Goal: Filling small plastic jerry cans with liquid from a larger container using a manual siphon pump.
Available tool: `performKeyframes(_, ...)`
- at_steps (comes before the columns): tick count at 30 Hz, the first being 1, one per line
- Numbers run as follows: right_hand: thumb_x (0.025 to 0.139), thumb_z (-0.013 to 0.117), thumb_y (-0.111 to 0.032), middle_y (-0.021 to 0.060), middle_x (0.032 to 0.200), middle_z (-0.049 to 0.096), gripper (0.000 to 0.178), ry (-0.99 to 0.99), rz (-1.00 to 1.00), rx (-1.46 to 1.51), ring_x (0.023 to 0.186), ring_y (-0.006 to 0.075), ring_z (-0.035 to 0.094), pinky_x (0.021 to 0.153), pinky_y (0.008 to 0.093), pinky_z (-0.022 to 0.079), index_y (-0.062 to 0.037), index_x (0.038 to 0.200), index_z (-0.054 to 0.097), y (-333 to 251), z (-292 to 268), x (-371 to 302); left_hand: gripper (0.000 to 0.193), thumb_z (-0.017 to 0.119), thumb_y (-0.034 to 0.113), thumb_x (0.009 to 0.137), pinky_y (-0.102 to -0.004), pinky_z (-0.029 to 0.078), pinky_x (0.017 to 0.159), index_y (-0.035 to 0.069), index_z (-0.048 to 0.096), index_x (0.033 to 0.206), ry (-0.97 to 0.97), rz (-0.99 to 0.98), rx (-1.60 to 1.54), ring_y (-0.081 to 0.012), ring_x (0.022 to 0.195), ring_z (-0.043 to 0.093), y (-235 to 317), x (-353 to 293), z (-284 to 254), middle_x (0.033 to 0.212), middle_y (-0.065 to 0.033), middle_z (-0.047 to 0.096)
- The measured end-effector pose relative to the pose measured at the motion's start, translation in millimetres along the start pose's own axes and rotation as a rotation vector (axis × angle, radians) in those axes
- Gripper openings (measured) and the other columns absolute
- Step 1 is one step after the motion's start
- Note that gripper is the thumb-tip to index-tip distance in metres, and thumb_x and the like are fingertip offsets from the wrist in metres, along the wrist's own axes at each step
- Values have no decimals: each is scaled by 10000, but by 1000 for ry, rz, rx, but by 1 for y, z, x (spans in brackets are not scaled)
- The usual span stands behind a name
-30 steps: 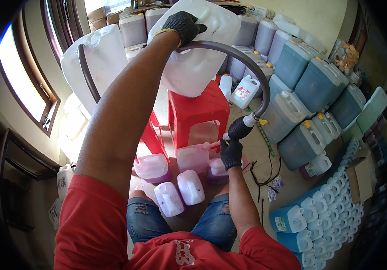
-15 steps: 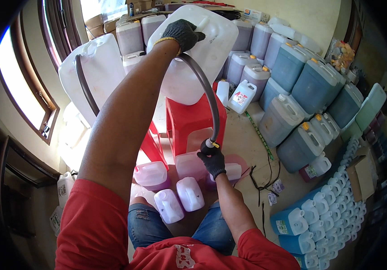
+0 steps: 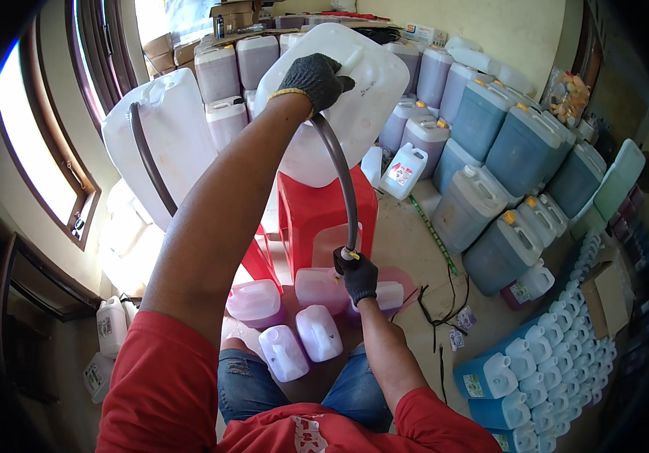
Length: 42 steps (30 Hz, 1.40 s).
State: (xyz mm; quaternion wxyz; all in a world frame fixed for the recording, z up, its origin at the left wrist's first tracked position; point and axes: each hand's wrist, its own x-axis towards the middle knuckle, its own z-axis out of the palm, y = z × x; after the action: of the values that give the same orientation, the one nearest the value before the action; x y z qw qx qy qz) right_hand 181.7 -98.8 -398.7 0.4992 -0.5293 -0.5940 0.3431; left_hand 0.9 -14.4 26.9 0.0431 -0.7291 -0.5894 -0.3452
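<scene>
My left hand [image 3: 315, 81], in a dark knit glove, is closed around the top handle of a large white jerrycan [image 3: 377, 94], tilted on a red plastic stool [image 3: 313, 215]. A grey hose [image 3: 339, 177] runs from beneath that hand, curving down to my right hand [image 3: 358, 275]. This hand, also gloved, grips the hose's end at a valve with a yellow lever [image 3: 350, 255]. Just below are small jerrycans holding pink-purple liquid: one behind the hand [image 3: 318, 290], one at its right [image 3: 389, 296], one farther left [image 3: 255, 302]. Two more jerrycans [image 3: 284, 352] [image 3: 319, 334] stand between my knees.
Another large white jerrycan [image 3: 162, 136] with a hose [image 3: 147, 158] leans at the left. Big jerrycans of purple and teal liquid [image 3: 525, 147] line the back and right. Rows of small blue jerrycans [image 3: 491, 374] fill the lower right. Black straps [image 3: 445, 315] lie on the floor.
My right hand has moved slightly down with the hose end, and its fingers now wrap the valve differently. The large jerrycan and my left hand appear a little lower and farther right.
</scene>
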Motion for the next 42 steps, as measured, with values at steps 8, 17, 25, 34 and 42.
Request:
performKeyframes(8,905,810,-312,81,750,717,292,-121,-10,161,717,192,713,679,360,556,-34,964,740,-19,-14,-15,494,729,415,883,-425,550,927,52,760,1216,-23,22,20,-367,939,727,13,-16,4,1059,-219,763)
performKeyframes(17,765,883,-78,96,1149,734,526,-204,-127,165,1081,206,699,964,357,546,-50,1243,665,12,-24,-25,481,729,413,897,-408,551,919,84,758,1246,-38,14,34,-328,923,735,13,-5,8,1046,-189,776)
performKeyframes(25,731,884,-300,117,1368,669,796,-483,-180,-621,1269,281,640,1090,444,481,-167,1448,564,38,-56,-3,430,742,426,895,-443,567,871,72,791,1136,33,51,28,-364,881,736,2,1,16,983,-210,763)
performKeyframes(34,816,648,-273,148,1111,757,317,-625,-116,-1049,1070,356,714,938,475,565,-184,1102,749,111,-112,9,435,734,437,905,-430,578,854,93,788,1165,32,26,93,-341,840,741,-3,6,11,977,-192,769)
performKeyframes(42,745,713,-243,211,1006,744,293,-553,149,-776,1001,408,708,889,481,569,-96,994,758,87,-107,-64,478,714,461,917,-398,557,858,79,782,1197,33,-7,61,-299,823,723,-8,14,10,974,-168,774)
